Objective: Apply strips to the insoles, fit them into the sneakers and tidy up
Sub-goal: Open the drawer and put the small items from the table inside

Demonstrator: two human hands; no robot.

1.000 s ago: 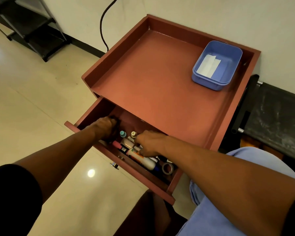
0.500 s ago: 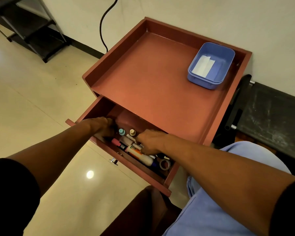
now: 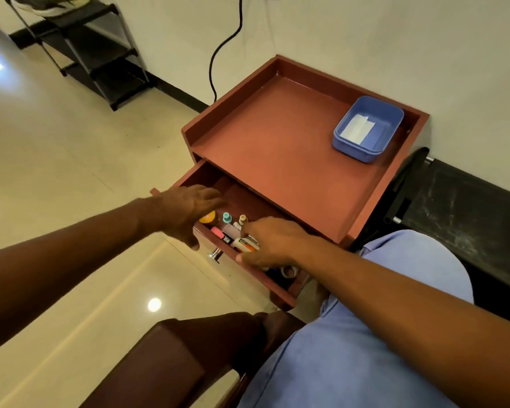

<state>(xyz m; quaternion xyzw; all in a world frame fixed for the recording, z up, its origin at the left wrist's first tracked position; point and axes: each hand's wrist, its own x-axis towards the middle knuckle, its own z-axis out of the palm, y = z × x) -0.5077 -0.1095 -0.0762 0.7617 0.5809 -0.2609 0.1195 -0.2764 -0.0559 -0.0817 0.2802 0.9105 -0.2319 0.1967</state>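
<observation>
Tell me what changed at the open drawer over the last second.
The left hand lifted out of the red-brown wooden drawer and opened, uncovering a round orange object. The right hand stayed curled over the white tube among the clutter. The blue plastic tub did not move.

Both bare forearms stretched forward, left hand (image 3: 189,209) palm down with fingers straight and spread, thumb pointing down, right hand (image 3: 270,242) lower, knuckles up, fingers curled downward, fingertips hidden, hands apart

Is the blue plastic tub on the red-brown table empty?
No, the blue plastic tub on the red-brown table holds a white strip of paper lying flat on its floor.
</observation>
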